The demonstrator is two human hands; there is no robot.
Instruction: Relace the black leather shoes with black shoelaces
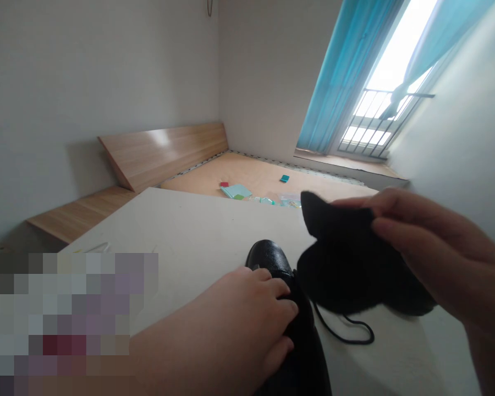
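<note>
Only body bits in this shot are the two hands and some arm, and honestly there's not much to report. The left hand (247, 316) is bare, with short, soft-looking, rounded fingers, and the left forearm (169, 360) runs in from the near left, bare as far as you can see, no sleeve showing. A chunky pixelated patch (66, 319) covers the near-left corner, so anything past that is hidden. Over on the right, the right hand (433, 247) is bare too, with fairly plump fingers, and its wrist (484, 352) runs off the near-right edge of the frame.
</note>
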